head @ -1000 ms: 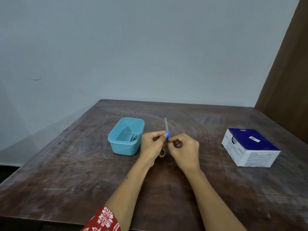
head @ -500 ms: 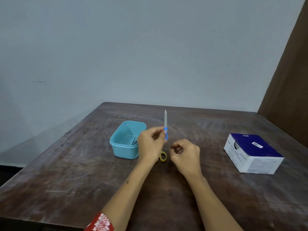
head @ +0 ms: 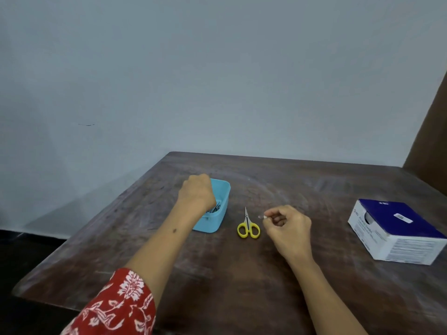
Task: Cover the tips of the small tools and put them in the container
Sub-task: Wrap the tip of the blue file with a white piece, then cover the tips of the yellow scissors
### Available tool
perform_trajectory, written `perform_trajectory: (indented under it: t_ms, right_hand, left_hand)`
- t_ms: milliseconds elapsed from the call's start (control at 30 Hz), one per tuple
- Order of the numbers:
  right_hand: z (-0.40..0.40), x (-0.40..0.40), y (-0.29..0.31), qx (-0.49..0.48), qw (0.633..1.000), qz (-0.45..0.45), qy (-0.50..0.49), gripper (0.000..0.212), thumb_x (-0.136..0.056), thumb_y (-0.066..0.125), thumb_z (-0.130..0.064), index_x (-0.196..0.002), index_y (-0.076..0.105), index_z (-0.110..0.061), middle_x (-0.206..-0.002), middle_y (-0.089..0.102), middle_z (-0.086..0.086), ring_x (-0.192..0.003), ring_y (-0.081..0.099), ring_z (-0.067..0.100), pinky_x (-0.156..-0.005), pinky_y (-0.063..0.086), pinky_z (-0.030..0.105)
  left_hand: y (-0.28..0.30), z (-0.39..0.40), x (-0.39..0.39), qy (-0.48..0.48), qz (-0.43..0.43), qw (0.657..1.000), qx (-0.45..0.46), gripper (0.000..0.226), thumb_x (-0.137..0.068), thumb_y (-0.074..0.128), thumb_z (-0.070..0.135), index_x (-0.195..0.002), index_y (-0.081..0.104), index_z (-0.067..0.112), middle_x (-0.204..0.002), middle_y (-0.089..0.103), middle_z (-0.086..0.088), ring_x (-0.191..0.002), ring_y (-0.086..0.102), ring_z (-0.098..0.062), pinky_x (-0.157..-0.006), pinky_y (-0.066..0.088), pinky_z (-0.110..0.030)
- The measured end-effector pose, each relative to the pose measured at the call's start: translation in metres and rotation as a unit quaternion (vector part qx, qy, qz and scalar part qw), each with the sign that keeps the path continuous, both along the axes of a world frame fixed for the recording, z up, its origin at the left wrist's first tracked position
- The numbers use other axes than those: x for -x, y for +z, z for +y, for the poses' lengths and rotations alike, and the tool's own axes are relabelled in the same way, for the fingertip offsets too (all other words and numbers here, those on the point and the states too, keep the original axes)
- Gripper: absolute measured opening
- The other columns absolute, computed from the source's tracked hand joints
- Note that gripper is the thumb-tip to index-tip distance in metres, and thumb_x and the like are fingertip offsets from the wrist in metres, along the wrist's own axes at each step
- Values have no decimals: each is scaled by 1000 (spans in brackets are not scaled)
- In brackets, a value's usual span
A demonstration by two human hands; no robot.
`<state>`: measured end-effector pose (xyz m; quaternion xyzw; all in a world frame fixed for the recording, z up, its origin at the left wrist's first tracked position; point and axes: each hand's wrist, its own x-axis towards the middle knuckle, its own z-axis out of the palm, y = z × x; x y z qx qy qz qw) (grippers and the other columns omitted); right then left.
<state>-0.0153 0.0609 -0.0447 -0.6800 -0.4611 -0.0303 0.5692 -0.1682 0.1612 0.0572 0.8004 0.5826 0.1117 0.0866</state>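
Over the blue container [head: 221, 209] at the table's [head: 302, 189] left, the left hand [head: 197, 191] reaches in with curled fingers, its hold hidden, while the right hand [head: 287, 224] pinches a small clear cap [head: 261, 216] beside the uncovered yellow scissors [head: 248, 227], which likely need capping next.

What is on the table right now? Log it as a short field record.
surface: dark wooden table
container: light blue tub, small metal tools inside
left hand: reaching into the tub; grip hidden
right hand: pinches a small clear piece
scissors: yellow handles, flat between tub and right hand
box: blue and white, far right
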Motion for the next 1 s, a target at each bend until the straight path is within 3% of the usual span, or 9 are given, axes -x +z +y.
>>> perform_trajectory:
  t_ms: [367, 433, 500, 533, 633, 733, 800, 900, 1000]
  right_hand:
    - [1, 0, 1, -18, 1000, 12, -3, 22, -67, 71, 2, -68, 69, -20, -67, 64, -7, -68, 59, 5, -58, 46, 9]
    - [0, 0, 1, -32, 999, 14, -24, 21, -68, 71, 1, -69, 70, -19, -67, 64, -7, -64, 59, 7, -58, 46, 10]
    - [0, -1, 3, -55, 996, 32, -55, 19, -70, 70, 0, -74, 70, -19, -67, 64, -6, -60, 59, 4, -60, 49, 13]
    - [-1, -1, 5, -65, 994, 53, -68, 19, -72, 69, -1, -80, 71, -18, -67, 64, -6, -61, 59, 2, -62, 49, 12]
    - [-2, -4, 8, -92, 987, 107, -78, 28, -80, 63, -3, -102, 68, -20, -74, 65, -6, -67, 60, 1, -64, 42, 2]
    - [-1, -6, 5, -110, 984, 122, -75, 26, -85, 60, -3, -102, 70, -20, -88, 66, 2, -75, 65, 13, -72, 50, 13]
    - [-2, -7, 4, -108, 982, 138, -73, 25, -85, 59, -2, -96, 72, -21, -93, 65, 2, -73, 68, 19, -69, 53, 17]
    - [-2, -10, 3, -99, 978, 174, -65, 24, -86, 59, 0, -93, 72, -18, -96, 65, 2, -74, 69, 19, -59, 46, 4]
    - [1, -12, 0, -88, 974, 198, -59, 24, -84, 63, -7, -87, 70, -30, -95, 69, -1, -78, 69, 15, -71, 54, 18]
  left_hand:
    - [-10, -4, -3, -3, 26, 999, -21, 25, -81, 66, 12, -102, 56, 3, -108, 61, -14, -95, 61, -28, -65, 45, -31]
    - [-5, -12, -2, -5, 14, 998, -68, 14, -81, 65, 8, -88, 53, 4, -105, 60, -16, -95, 60, -31, -64, 42, -32]
    - [1, -28, -5, -11, -4, 990, -139, 24, -85, 54, 2, -68, 38, 5, -99, 61, -17, -91, 59, -33, -63, 37, -33]
    - [1, -38, -9, -29, -12, 986, -163, 24, -87, 49, 3, -67, 37, 6, -96, 62, -17, -90, 59, -34, -63, 37, -34]
    - [-19, -71, -27, -120, -1, 977, -177, 13, -93, 46, 15, -92, 56, 8, -100, 65, -14, -93, 60, -32, -72, 45, -37]
    - [-52, -88, -42, -173, 53, 976, -123, 26, -95, 48, 28, -108, 57, 7, -110, 62, -14, -102, 59, -30, -79, 48, -38]
    - [-63, -89, -47, -167, 77, 978, -95, 31, -96, 47, 32, -110, 59, 7, -111, 61, -14, -102, 58, -29, -78, 48, -38]
    - [-63, -85, -51, -159, 96, 978, -93, 23, -96, 49, 22, -108, 60, 6, -110, 62, -15, -99, 60, -28, -77, 48, -36]
    - [-58, -85, -55, -166, 72, 980, -78, 21, -95, 47, 14, -108, 59, 3, -111, 62, -16, -100, 60, -29, -79, 49, -36]
